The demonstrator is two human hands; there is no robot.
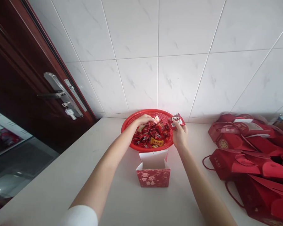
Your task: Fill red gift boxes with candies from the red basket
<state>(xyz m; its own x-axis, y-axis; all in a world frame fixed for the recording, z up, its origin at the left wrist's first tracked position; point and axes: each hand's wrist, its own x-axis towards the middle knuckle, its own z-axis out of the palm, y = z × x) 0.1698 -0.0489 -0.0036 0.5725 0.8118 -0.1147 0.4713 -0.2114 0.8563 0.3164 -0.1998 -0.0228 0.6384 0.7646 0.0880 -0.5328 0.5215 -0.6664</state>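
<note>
A red plastic basket [125, 129] full of wrapped candies [157, 142] stands against the tiled wall. Over its middle, my left hand [145, 119] pinches a small pale and red candy packet [157, 119]. At the basket's right rim, the fingers of my right hand [180, 133] are closed on a red packet with white lettering [176, 121]. In front of the basket, an open red gift box [153, 178] stands upright on the white table, its white inner flaps spread.
Several red gift boxes [235, 163] with cord handles are piled along the right side of the white table [94, 153]. At the left is a dark red door [25, 62] with a metal handle [52, 95] and keys. White tiles rise behind the basket.
</note>
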